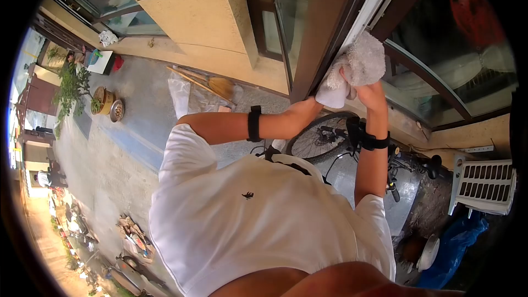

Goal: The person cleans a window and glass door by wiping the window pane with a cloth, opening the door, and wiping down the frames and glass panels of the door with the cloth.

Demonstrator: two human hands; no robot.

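Observation:
A grey-white fluffy cloth (363, 60) lies against the white edge strip (366, 16) of a brown window frame (330, 27). My right hand (369, 92) grips the cloth from below, its fingers partly covered by the folds. At the lower end of the cloth is my left hand (307, 111), close to the frame's bottom corner; its fingers are hidden there. Both forearms are raised and wear black straps. Glass panes show on both sides of the frame.
Below my hands stands a bicycle (319, 137). An air-conditioner unit (487, 186) and a blue plastic bag (456, 247) are at the right. A broom (220, 87), a potted plant (102, 100) and a bowl (117, 110) are at the left.

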